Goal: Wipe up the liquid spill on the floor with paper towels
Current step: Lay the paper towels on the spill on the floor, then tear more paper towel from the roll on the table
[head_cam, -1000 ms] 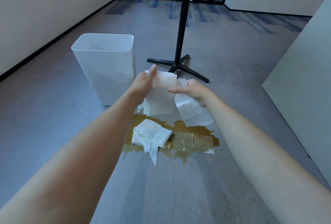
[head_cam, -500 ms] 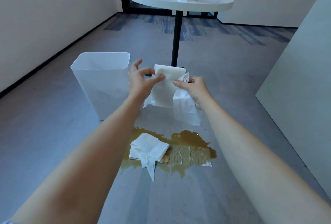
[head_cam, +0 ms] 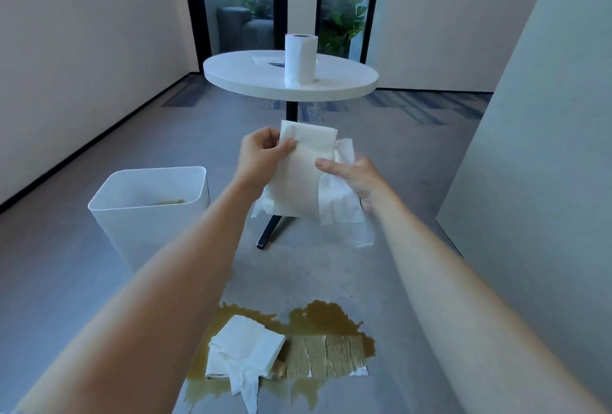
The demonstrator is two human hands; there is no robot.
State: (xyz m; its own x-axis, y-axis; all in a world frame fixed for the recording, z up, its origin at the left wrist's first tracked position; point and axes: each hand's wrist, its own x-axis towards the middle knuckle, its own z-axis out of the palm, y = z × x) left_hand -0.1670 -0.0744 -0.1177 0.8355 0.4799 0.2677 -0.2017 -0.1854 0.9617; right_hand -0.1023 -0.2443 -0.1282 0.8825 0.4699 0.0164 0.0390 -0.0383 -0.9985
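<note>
One towel [head_cam: 298,178] in left hand [head_cam: 261,161], right hand [head_cam: 359,178], one spill [head_cam: 326,317]

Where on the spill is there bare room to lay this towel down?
Bare: the far lobe of the spill, behind the soaked sheet, and its near-left edge in front of the folded towel. Crowded: the middle, where both lie.

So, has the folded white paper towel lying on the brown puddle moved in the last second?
No. The folded white paper towel still lies on the left end of the brown puddle, beside the soaked sheet; only the view tilted up.
</note>
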